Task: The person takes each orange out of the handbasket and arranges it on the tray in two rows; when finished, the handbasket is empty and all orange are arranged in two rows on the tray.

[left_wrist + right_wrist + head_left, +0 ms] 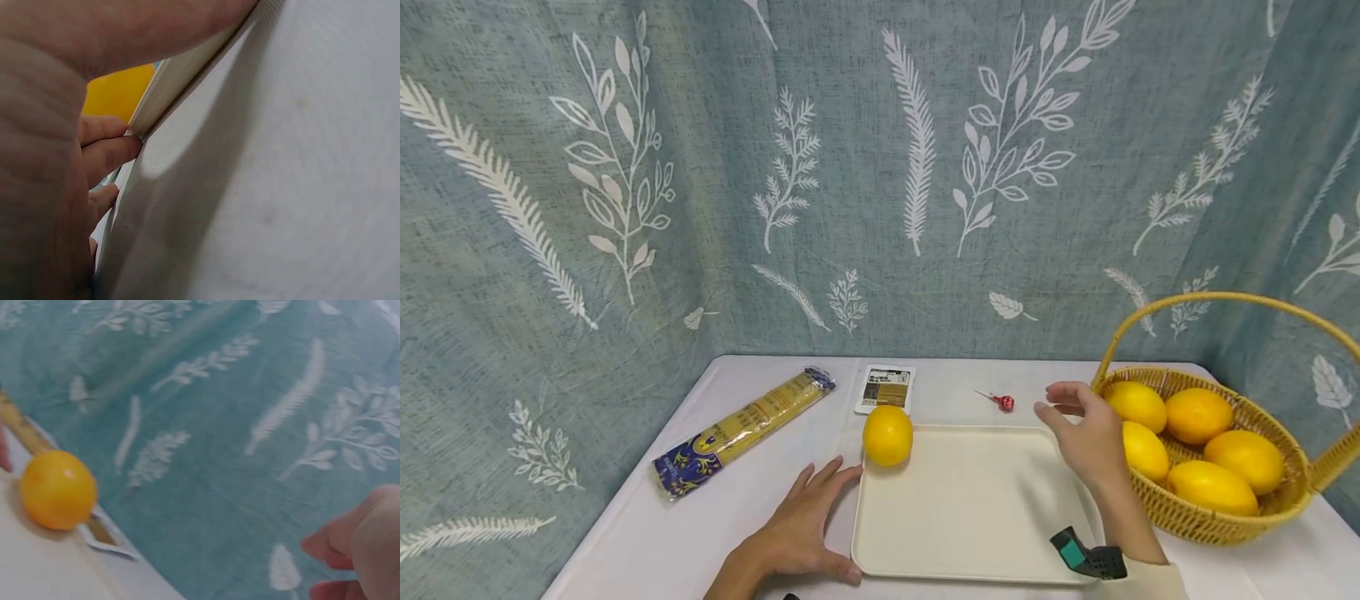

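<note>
A cream tray (970, 517) lies on the white tablecloth, with a round orange-yellow fruit (887, 436) at its far left corner. My left hand (799, 529) rests beside the tray's left side, fingers spread; thumb and fingertips touch the rim, as the left wrist view also shows. My right hand (1086, 433) is raised near the tray's far right corner, beside the basket. Its fingers bend loosely, the thumb stands apart from them, and nothing is between them. In the right wrist view, the fruit (59, 490) sits on the tray, away from that hand.
A wicker basket (1225, 529) with a tall handle holds several yellow fruits (1198, 417) at the right. A red-wrapped lollipop (1002, 402) and a flat labelled packet (886, 389) lie behind the tray. A long yellow-and-blue package (741, 433) lies at the left. A patterned curtain (865, 183) hangs behind.
</note>
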`<state>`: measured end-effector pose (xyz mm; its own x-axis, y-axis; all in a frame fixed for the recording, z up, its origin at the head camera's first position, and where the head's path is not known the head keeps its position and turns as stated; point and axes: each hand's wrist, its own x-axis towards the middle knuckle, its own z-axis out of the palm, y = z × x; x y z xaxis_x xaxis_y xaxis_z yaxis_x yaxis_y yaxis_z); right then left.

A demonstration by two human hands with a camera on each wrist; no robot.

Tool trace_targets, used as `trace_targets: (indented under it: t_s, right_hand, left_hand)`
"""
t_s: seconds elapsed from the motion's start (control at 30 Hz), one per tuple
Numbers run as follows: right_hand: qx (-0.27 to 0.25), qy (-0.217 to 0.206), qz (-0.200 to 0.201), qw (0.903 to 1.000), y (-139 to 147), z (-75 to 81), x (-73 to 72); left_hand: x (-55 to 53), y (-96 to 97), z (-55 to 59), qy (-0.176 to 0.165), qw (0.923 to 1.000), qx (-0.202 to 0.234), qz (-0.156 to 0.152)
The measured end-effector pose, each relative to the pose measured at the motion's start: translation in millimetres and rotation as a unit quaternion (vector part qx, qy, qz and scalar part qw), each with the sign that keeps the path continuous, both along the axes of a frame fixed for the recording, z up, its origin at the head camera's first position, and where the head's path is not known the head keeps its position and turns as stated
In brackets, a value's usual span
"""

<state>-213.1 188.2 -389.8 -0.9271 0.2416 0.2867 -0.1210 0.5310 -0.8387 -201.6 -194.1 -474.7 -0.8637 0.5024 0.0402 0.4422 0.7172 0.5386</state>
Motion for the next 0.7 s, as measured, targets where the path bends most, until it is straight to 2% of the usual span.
trace_targets:
  t_s: [0.23, 0.47, 0.57, 0.7]
  right_hand:
    - [0.001, -0.021, -0.064, 0.9977, 29.3, 5.1, 4.8]
    - [-0.053, -0.06, -0.108, 0.9909, 51.1, -1.6, 2.0]
    - [-0.069, -0.085, -0.119, 0.9868, 58.3, -4.2, 0.9]
    - [-0.074, -0.112, -0.112, 0.9845, 66.4, -4.5, 0.9]
  left_hand:
    - [0.2, -0.4, 0.7, 0.003, 1.0, 0.005, -0.002]
    - [1.1, -0.4, 0.6, -0.005, 1.0, 0.003, 0.004]
    - [1.1, 0.2, 1.2, -0.009, 0.9999, 0.001, 0.008]
    - [1.0, 1.2, 1.8, -0.009, 0.9999, -0.002, 0.009]
